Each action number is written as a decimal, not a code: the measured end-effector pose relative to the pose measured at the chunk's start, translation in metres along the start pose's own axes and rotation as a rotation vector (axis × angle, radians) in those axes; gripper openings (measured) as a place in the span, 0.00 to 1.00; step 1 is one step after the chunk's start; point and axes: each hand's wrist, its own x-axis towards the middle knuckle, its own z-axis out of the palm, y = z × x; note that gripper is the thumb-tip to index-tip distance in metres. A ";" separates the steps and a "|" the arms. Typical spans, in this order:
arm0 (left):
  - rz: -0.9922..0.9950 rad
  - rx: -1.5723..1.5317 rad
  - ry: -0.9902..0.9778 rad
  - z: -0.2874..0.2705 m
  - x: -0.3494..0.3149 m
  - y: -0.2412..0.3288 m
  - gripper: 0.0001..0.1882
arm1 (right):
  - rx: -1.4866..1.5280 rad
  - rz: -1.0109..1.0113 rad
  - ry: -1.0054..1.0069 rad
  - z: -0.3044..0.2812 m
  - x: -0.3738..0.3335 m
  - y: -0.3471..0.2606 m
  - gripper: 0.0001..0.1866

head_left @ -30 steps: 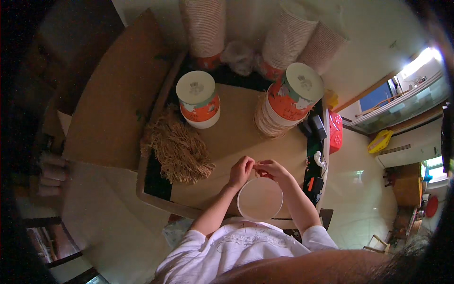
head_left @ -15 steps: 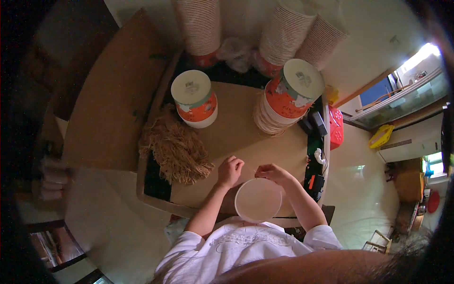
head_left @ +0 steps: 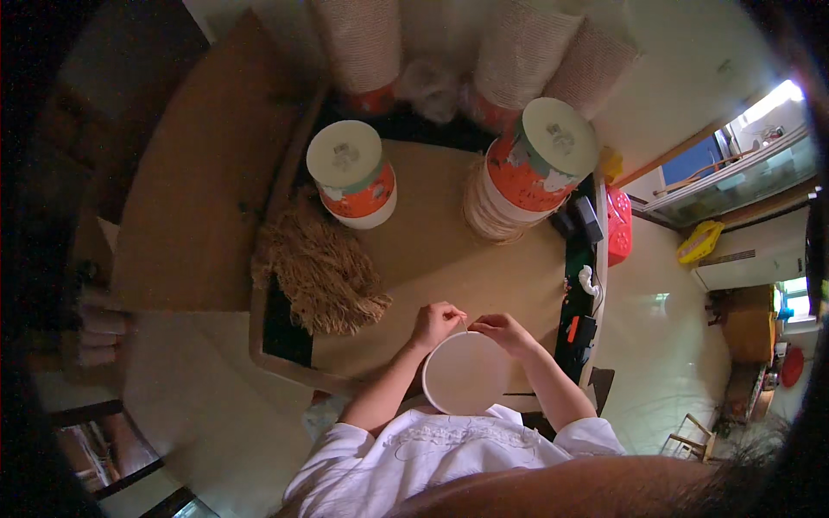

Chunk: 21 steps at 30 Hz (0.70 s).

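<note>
White round lid (head_left: pixel 465 373) lay low in the frame's centre, held at its far rim by both hands. Left hand (head_left: pixel 437 323) and right hand (head_left: pixel 503 331) had fingers pinched together there, seemingly fitting it; pressing around the rim would likely follow.

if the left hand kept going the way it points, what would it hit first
Likely the right hand: the left hand points across the white bowl's far rim toward it, fingertips almost meeting. Depth is unclear.

Left hand (head_left: pixel 436 323) and right hand (head_left: pixel 503 332) meet with fingertips pinched together, forearms bent inward.
</note>
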 end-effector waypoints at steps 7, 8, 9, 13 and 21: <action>-0.020 0.148 0.051 0.010 -0.005 0.013 0.02 | 0.247 0.204 0.005 0.004 0.003 -0.013 0.10; -0.020 0.148 0.048 0.010 -0.005 0.014 0.02 | 0.250 0.205 0.008 0.001 0.006 -0.010 0.10; 0.022 0.169 0.072 0.009 -0.004 0.014 0.02 | 0.248 0.227 -0.014 -0.003 0.010 -0.005 0.10; 0.131 0.263 0.115 0.007 -0.003 0.014 0.02 | 0.291 0.263 -0.066 -0.007 0.011 -0.006 0.09; 0.167 0.404 0.004 -0.011 -0.003 0.011 0.03 | -0.009 0.146 -0.287 -0.019 0.011 0.010 0.09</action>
